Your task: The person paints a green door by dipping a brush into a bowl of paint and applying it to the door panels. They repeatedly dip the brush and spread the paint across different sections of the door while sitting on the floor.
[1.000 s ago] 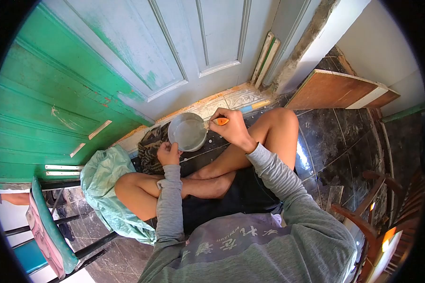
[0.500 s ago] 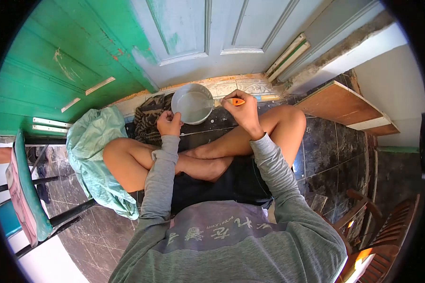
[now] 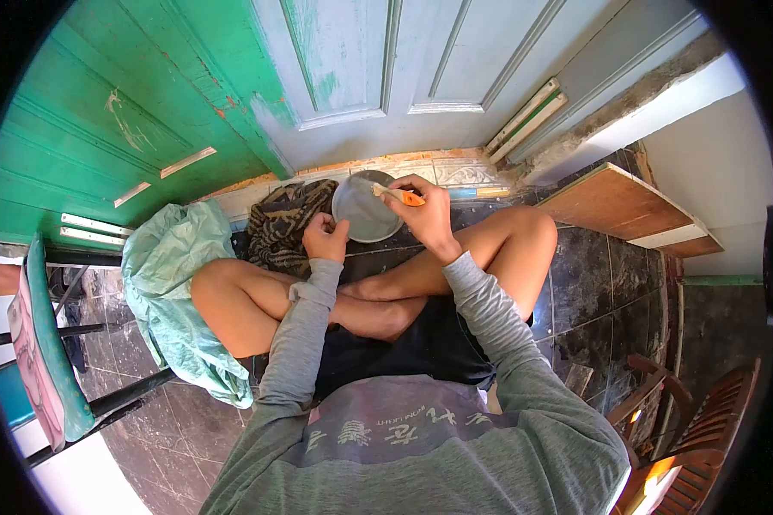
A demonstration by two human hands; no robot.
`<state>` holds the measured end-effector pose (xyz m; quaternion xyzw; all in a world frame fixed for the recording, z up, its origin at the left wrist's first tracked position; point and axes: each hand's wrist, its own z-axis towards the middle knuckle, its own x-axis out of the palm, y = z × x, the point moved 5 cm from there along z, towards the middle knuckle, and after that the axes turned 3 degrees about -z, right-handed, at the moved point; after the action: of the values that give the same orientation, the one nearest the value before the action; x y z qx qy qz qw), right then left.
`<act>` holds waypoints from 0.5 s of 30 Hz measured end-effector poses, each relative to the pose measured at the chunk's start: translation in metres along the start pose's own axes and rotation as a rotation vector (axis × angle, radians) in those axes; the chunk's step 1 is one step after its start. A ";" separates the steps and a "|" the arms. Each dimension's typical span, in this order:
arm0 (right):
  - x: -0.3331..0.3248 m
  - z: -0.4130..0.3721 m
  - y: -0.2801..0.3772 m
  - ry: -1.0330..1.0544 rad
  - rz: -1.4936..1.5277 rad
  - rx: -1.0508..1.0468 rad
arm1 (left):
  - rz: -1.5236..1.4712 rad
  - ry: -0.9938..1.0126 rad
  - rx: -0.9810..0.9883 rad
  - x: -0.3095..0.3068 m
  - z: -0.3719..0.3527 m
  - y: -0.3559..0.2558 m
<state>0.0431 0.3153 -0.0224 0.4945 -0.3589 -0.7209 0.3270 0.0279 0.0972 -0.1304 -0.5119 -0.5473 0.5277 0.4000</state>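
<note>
My right hand (image 3: 424, 215) is closed around the orange handle of a paintbrush (image 3: 413, 198). Its pale bristle end points up and left, over the mouth of a round bucket (image 3: 363, 233) with grey-white paint inside. On the bucket's near left side, my left hand (image 3: 325, 238) has thumb and fingers pinched at the rim. The exact contact there is partly hidden. A dark patterned cloth (image 3: 273, 225) lies bunched on the floor just left of the bucket.
Ahead stands a panelled door (image 3: 343, 73), part grey and part green. A pale green sheet (image 3: 176, 283) is heaped by my left knee. A wooden board (image 3: 623, 206) leans at the right, and a wooden chair (image 3: 713, 412) stands lower right. A black-framed seat (image 3: 56, 343) is at left.
The bucket and my left hand have shifted to the right. My right hand has moved slightly left and down, and the brush now sits over the bucket, angled differently.
</note>
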 end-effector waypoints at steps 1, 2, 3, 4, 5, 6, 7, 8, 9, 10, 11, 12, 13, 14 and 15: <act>-0.001 0.001 -0.003 -0.015 0.072 0.043 | -0.005 -0.005 -0.009 0.000 -0.001 -0.002; -0.003 0.001 -0.009 -0.029 0.143 0.086 | -0.011 -0.010 -0.018 0.000 -0.003 -0.005; -0.007 0.002 -0.010 -0.042 0.215 0.128 | -0.017 -0.017 -0.026 -0.001 -0.003 -0.007; -0.014 0.000 -0.009 -0.052 0.211 0.146 | -0.045 -0.026 -0.024 -0.002 -0.002 -0.006; -0.022 -0.002 -0.008 -0.061 0.146 0.139 | -0.073 -0.034 -0.022 -0.003 -0.001 -0.003; -0.030 -0.004 -0.007 -0.071 0.081 0.132 | -0.102 -0.042 -0.020 -0.003 0.000 -0.003; -0.037 -0.006 -0.006 -0.081 0.013 0.125 | -0.091 -0.051 -0.021 -0.004 0.001 -0.003; -0.041 -0.009 -0.008 -0.111 0.069 0.132 | -0.080 -0.059 -0.024 -0.004 0.001 -0.003; -0.045 -0.010 -0.006 -0.122 0.022 0.111 | -0.069 -0.068 -0.026 -0.005 0.002 -0.002; -0.048 -0.011 -0.004 -0.132 -0.025 0.091 | -0.073 -0.072 -0.027 -0.004 0.003 0.000; -0.049 -0.012 -0.001 -0.140 -0.070 0.072 | -0.075 -0.079 -0.028 -0.005 0.004 0.002; -0.049 -0.013 -0.001 -0.138 -0.074 0.086 | -0.075 -0.086 -0.028 -0.006 0.005 0.004; -0.049 -0.014 0.000 -0.136 -0.078 0.098 | -0.081 -0.090 -0.029 -0.007 0.006 0.007; -0.048 -0.015 0.001 -0.134 -0.082 0.110 | -0.088 -0.094 -0.029 -0.008 0.006 0.009; -0.046 -0.015 0.000 -0.136 -0.057 0.111 | -0.094 -0.097 -0.028 -0.008 0.006 0.007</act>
<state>0.0711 0.3504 -0.0041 0.4716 -0.4056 -0.7409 0.2532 0.0239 0.0871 -0.1374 -0.4649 -0.5967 0.5249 0.3902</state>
